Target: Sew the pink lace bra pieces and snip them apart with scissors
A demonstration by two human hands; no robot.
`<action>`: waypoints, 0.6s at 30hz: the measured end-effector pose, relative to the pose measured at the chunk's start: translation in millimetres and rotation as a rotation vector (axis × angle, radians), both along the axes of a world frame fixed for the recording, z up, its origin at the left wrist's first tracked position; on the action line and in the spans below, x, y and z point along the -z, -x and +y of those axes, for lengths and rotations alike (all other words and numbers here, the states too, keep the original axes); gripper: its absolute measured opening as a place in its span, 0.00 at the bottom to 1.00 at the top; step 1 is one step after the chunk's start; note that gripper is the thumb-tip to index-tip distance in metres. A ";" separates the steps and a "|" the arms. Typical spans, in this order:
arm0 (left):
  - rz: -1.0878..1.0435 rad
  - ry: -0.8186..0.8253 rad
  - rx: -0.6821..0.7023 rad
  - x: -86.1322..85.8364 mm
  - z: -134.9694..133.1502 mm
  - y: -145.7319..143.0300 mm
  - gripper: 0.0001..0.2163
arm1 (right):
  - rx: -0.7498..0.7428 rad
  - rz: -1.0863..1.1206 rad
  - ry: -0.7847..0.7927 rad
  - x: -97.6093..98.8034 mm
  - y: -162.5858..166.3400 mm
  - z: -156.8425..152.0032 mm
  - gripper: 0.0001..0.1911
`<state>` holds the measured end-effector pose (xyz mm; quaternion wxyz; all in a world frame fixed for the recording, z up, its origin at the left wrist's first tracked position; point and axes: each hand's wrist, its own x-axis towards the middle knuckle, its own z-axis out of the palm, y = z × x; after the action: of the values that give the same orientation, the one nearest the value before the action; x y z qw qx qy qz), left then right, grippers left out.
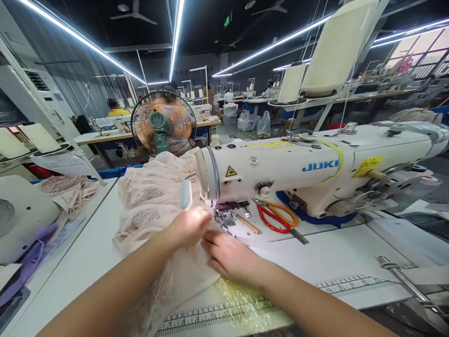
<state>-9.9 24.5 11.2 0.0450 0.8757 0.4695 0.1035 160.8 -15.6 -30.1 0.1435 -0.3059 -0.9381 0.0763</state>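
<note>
Pale beige lace fabric (150,196) lies bunched left of the white sewing machine (266,164) and hangs toward the table's front edge. My left hand (191,227), a little blurred, is closed on this fabric just left of the needle area. Lower and to the right, my right hand (231,257) has its fingers bent together on the fabric edge, in front of the presser foot (222,217). The fingertips of both hands are close to each other, and the cloth between them is partly hidden.
Red-handled scissors (275,220) and orange-handled scissors (286,210) lie beneath the machine arm, near a small wooden stick (247,224). A printed ruler (213,311) runs along the front edge. Behind the fabric stands a fan (163,124); thread cones (336,47) rise at the right.
</note>
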 end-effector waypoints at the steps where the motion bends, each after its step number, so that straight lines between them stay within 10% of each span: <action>1: 0.008 0.011 0.056 3.5 -10.7 3.5 0.12 | 0.006 0.008 0.012 -0.1 -0.5 -0.1 0.18; 18: 0.037 -0.034 0.172 30.2 -16.6 6.4 0.16 | 0.065 0.146 -0.095 19.5 -21.8 -21.7 0.19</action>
<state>-16.4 7.9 -19.0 0.0300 0.9152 0.3914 0.0911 182.6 -37.3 -49.6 0.2280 -0.3225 -0.9174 0.0493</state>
